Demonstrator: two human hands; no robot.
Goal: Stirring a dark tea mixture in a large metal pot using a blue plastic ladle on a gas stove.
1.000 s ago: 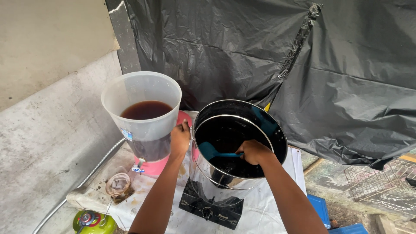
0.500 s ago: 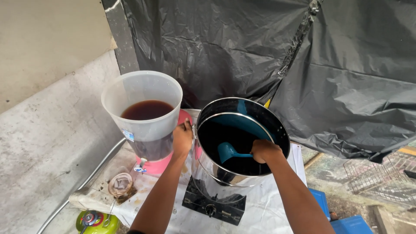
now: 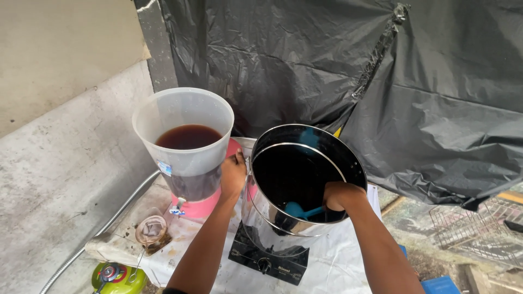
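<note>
Right hand: my right hand (image 3: 339, 196) is down inside the steel pot (image 3: 305, 185), fingers clenched round the handle of a blue ladle (image 3: 299, 210).
Ladle: its bowl sits low at the near side of the pot, to the left of my fist, with the short handle running right into my grip; it lies against the dark liquid (image 3: 297, 177) that fills the pot.
Left hand: my left hand (image 3: 233, 177) is pressed on the pot's left rim, between the pot and the clear dispenser (image 3: 184, 142); how far the fingers curl over the edge I cannot tell.
Pot: tilted towards me, resting on a black single-burner stove (image 3: 268, 260) with a knob at the front.
Dispenser: a tall clear plastic container on a pink base (image 3: 202, 207), about half full of brown liquid, with a small tap (image 3: 176, 207) low on its front; it stands just beside the pot, to its left.
Surface: a white cloth (image 3: 332, 264) covers the table under the stove; a small strainer (image 3: 151, 231) lies at the cloth's left edge, near the dispenser.
Below left: a green gas cylinder (image 3: 117, 279) with a metal hose (image 3: 103, 228) rising from it along the wall.
Room: grey concrete wall (image 3: 60, 158) on the left, black plastic sheeting (image 3: 348, 71) hung behind, a wire rack (image 3: 479, 228) at the far right.
</note>
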